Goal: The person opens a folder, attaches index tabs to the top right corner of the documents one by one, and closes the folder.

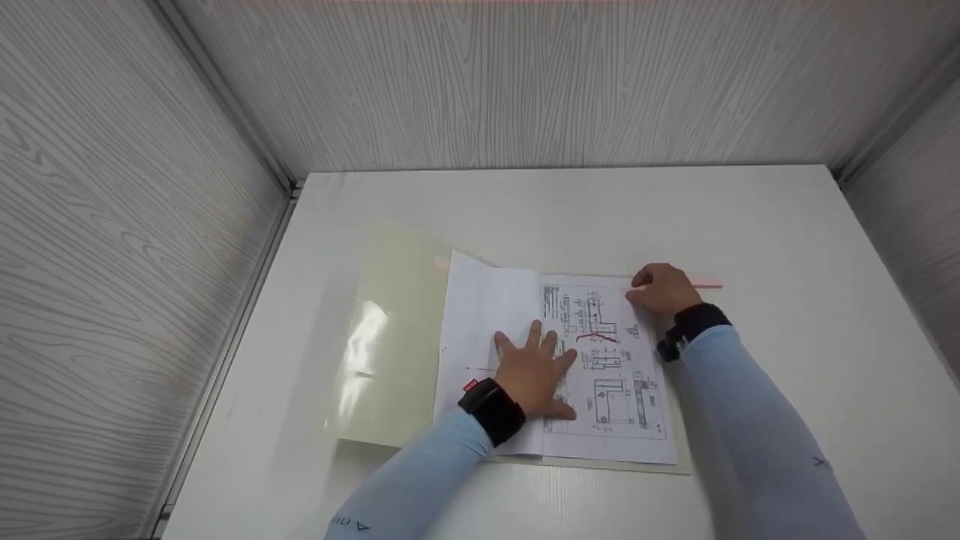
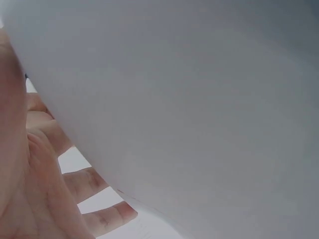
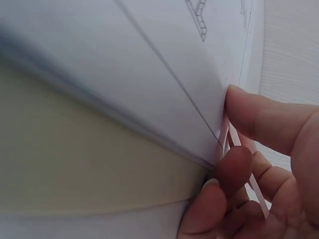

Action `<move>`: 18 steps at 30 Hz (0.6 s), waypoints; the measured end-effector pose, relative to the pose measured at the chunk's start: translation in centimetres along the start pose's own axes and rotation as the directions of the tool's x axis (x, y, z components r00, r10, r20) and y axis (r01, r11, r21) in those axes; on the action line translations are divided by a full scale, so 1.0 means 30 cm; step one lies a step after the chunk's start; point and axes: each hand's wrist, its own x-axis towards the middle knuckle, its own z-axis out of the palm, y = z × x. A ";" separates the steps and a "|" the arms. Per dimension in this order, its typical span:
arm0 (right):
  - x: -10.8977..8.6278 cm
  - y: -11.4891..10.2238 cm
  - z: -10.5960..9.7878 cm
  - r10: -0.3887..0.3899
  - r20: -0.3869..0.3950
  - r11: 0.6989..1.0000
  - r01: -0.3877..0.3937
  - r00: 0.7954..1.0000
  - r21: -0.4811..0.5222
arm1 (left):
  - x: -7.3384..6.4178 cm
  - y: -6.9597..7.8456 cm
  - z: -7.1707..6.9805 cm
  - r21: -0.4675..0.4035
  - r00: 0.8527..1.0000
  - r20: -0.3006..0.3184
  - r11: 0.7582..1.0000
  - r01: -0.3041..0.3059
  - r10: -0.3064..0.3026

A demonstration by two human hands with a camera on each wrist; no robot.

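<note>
An open booklet of printed sheets (image 1: 607,442) with line drawings lies on the table inside a pale yellow-green cover (image 1: 397,322). My left hand (image 1: 531,375) rests with spread fingers across its middle. In the left wrist view, a white page (image 2: 189,114) curves up past the palm and hides part of the fingers. At the upper right corner my right hand (image 1: 664,289) pinches a thin pink paper strip (image 1: 706,280) against the page edge. The right wrist view shows the thumb on the drawn side, fingers behind, and the pink strip (image 3: 258,196) running between them.
The white table (image 1: 525,210) is bounded by a grey wood-grain back panel (image 1: 495,82) and side panels (image 1: 112,247). Glossy light reflects off the raised left cover. A small pinkish patch (image 1: 441,262) shows near that cover's top edge.
</note>
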 end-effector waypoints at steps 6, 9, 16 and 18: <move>-0.013 0.022 -0.012 0.022 -0.026 1.000 -0.022 0.999 -0.009 | -0.001 0.000 -0.002 -0.013 1.000 -0.006 1.000 0.000 0.000; -0.018 0.027 -0.021 0.027 -0.018 0.999 -0.027 0.999 -0.017 | -0.003 -0.001 -0.005 -0.002 1.000 0.001 1.000 0.000 0.000; -0.022 -0.002 -0.028 0.076 0.001 0.996 -0.076 0.997 -0.036 | -0.001 0.000 -0.007 0.006 1.000 -0.001 1.000 -0.003 0.003; -0.021 -0.012 -0.023 0.085 -0.007 0.995 -0.085 0.996 -0.060 | 0.000 0.002 -0.005 0.003 1.000 0.002 1.000 -0.001 0.001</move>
